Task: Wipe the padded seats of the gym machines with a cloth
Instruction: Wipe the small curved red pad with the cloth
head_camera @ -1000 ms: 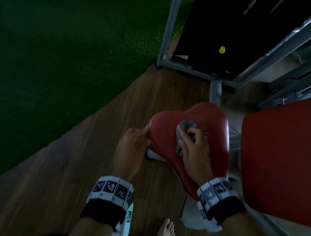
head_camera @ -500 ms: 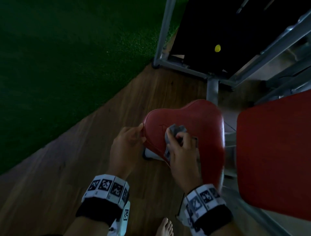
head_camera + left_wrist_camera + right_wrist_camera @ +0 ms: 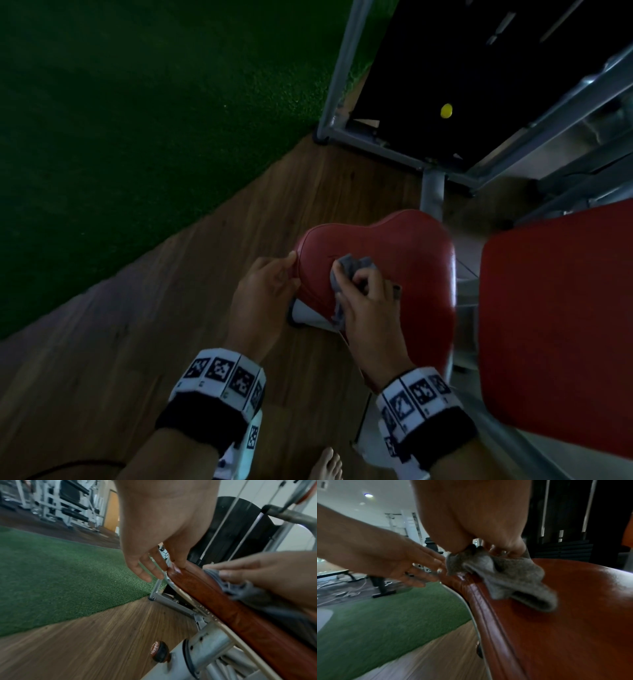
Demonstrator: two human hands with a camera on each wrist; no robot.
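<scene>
mid-wipe — right hand (image 3: 368, 308) bunches the grey cloth (image 3: 349, 270) on the red seat (image 3: 411, 246), left hand (image 3: 263, 294) fingers loosely steadying its edge — next, probably sweep the bare pad beyond the knuckles.

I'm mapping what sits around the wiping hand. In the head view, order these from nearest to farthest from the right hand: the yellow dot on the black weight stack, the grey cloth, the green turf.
1. grey cloth, gripped in the right hand, on the red seat.
2. yellow dot, up ahead on the weight stack.
3. green turf, far left; its near edge may rival the dot.

green turf (image 3: 130, 130) | wood floor (image 3: 144, 359) | grey machine frame (image 3: 346, 65) | yellow pin (image 3: 446, 110)
</scene>
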